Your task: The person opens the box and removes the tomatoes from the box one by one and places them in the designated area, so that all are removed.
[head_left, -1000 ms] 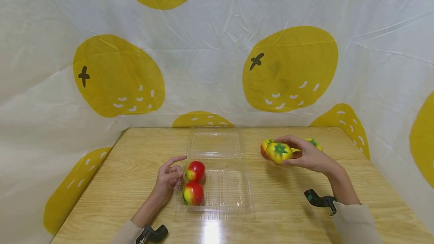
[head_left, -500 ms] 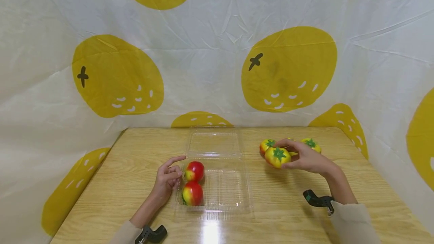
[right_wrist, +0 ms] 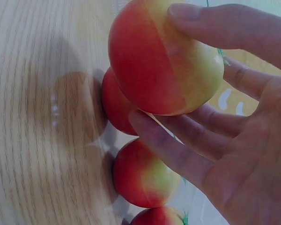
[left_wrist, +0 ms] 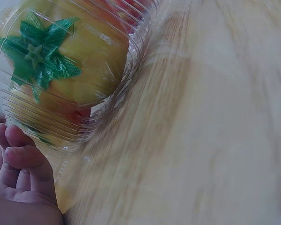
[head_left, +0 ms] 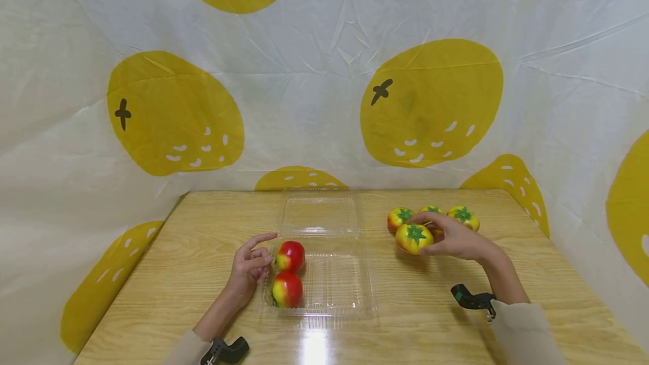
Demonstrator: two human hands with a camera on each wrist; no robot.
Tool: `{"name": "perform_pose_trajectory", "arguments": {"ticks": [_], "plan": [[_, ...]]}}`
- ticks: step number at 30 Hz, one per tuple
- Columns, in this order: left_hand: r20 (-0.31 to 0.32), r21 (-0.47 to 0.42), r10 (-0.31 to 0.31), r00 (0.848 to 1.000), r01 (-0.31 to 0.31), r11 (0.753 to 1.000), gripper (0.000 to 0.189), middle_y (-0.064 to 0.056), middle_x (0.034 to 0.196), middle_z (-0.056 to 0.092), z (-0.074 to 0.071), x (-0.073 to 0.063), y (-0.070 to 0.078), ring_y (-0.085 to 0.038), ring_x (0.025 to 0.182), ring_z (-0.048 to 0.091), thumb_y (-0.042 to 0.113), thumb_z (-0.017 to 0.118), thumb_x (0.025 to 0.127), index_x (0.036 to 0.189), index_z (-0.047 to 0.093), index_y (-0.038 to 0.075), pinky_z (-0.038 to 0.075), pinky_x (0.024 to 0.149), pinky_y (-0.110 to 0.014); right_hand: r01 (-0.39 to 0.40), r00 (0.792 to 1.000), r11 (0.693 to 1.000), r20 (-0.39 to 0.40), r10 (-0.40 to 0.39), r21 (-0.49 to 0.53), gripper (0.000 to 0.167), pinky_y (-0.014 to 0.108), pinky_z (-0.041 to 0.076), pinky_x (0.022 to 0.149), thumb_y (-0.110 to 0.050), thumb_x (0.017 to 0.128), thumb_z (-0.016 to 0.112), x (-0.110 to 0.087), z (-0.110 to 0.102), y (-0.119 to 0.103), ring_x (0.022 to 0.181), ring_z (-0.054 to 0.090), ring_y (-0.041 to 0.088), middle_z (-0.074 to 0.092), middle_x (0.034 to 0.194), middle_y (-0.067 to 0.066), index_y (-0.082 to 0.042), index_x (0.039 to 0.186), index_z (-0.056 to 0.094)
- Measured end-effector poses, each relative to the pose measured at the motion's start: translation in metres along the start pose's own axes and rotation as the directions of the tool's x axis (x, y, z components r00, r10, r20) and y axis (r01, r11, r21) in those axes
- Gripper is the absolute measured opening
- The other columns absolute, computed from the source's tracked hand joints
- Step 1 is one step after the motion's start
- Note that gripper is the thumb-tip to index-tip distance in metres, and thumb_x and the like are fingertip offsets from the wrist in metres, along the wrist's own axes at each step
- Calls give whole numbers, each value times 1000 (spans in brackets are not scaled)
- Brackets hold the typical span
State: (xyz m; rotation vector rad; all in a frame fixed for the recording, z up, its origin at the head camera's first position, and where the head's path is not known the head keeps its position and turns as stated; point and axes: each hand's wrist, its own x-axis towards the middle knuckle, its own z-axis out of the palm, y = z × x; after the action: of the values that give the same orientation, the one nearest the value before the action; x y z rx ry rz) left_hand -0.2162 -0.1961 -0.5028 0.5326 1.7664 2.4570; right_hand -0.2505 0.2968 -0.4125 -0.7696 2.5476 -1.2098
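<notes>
My right hand (head_left: 453, 236) grips a yellow-and-red toy tomato (head_left: 414, 239) with a green star-shaped leaf top. Thumb and fingers curve round its sides in the right wrist view, where this tomato (right_wrist: 164, 61) appears lifted off the table. Behind it stand more toy tomatoes in a row, among them one at the left (head_left: 399, 218) and one at the right (head_left: 463, 217). My left hand (head_left: 247, 269) pinches the left rim of a clear plastic clamshell box (head_left: 339, 283), index finger stretched out. Two toy tomatoes, a far one (head_left: 290, 256) and a near one (head_left: 288, 290), lie on their sides along the box's left wall.
The box's clear lid (head_left: 320, 214) lies folded back toward the far edge of the wooden table (head_left: 203, 224). A white cloth (head_left: 304, 106) with yellow fruit prints hangs behind and at the sides. Black camera mounts sit on both wrists.
My right hand has drawn the toy tomato slightly toward me and left, away from the row, so more of the tomatoes behind show. My left hand stays at the box rim.
</notes>
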Motion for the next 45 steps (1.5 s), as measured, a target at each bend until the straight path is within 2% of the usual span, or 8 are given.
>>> {"name": "perform_pose_trajectory", "arguments": {"ticks": [5,10,21,25,32,37,45], "plan": [[-1,0,4,1000,-4,1000,46,7,70,60,1,-1,1,-3,50,50,-9,46,94,141,48,-9,21,41,-33,2,1000,1000,21,-2,5,57,28,55,89,-15,84,84,1,1,2,117,60,26,58,136,21,-7,135,59],[-2,-1,8,1000,-8,1000,46,6,70,60,0,0,0,-3,51,50,-8,47,94,141,47,-10,21,41,-33,-4,999,1000,43,5,-9,56,25,54,90,-17,85,83,0,1,1,115,60,14,60,137,21,-7,135,59],[-1,5,4,1000,-4,1000,46,6,71,60,0,0,-1,-3,50,51,-8,47,94,140,49,-8,26,39,-27,-8,999,998,51,11,-55,57,22,51,95,-19,85,83,-1,1,1,120,59,19,62,136,17,-8,136,59],[-8,10,1,1000,-1,1000,47,5,70,60,0,0,-1,-4,51,50,-8,48,94,141,48,-11,24,40,-29,-19,998,999,63,22,-47,59,21,51,96,-19,85,83,-1,2,2,121,60,22,62,135,17,-7,137,59],[-12,-1,2,1000,-2,1000,47,5,70,60,0,0,0,-6,50,48,-8,47,94,141,45,-13,20,41,-34,-16,997,999,72,20,-47,58,21,52,96,-18,86,83,0,2,5,121,62,19,62,135,18,-6,137,58],[-15,-4,4,1000,-4,1000,47,4,70,59,1,-1,1,-12,49,43,-9,47,95,141,45,-13,18,42,-37,-11,997,998,74,15,-56,58,22,52,96,-20,86,83,1,2,5,122,62,27,63,135,17,-7,137,58],[-14,6,5,1000,-5,1000,47,5,69,59,0,0,-1,-12,49,44,-7,48,94,142,46,-12,17,41,-37,-35,996,998,77,39,-50,56,22,53,95,-21,86,83,2,3,7,122,62,33,63,133,17,-8,135,58]]}}
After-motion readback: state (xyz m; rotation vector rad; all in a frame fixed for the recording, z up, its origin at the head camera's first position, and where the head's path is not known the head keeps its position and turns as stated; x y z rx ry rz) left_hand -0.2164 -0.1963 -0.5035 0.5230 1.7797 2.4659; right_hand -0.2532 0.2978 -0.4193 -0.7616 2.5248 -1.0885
